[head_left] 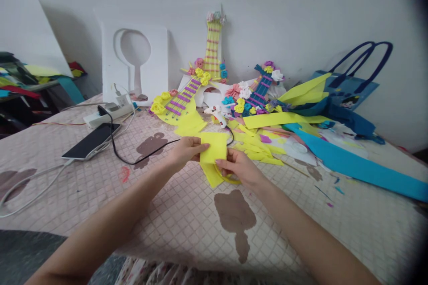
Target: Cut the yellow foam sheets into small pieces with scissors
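Note:
A folded piece of yellow crepe paper (213,146) is held up between my two hands over the table. My left hand (190,149) pinches its left edge, thumb in front. On the lower right edge, my right hand (238,164) grips it with thumb and fingers. More of the yellow paper (212,176) hangs or lies just below, with a curled strip beside my right fingers. Behind the paper rests a white glue gun (216,115) with a black cord. Yellow paper scraps (257,147) lie to the right of my right hand.
Guitar-shaped crafts with paper flowers (187,98) lean at the back. A white foam board (110,71) with a cutout stands left of them. A phone (92,141), cables and a power strip (109,112) lie left. Blue paper (354,164) and a blue bag (354,84) are right.

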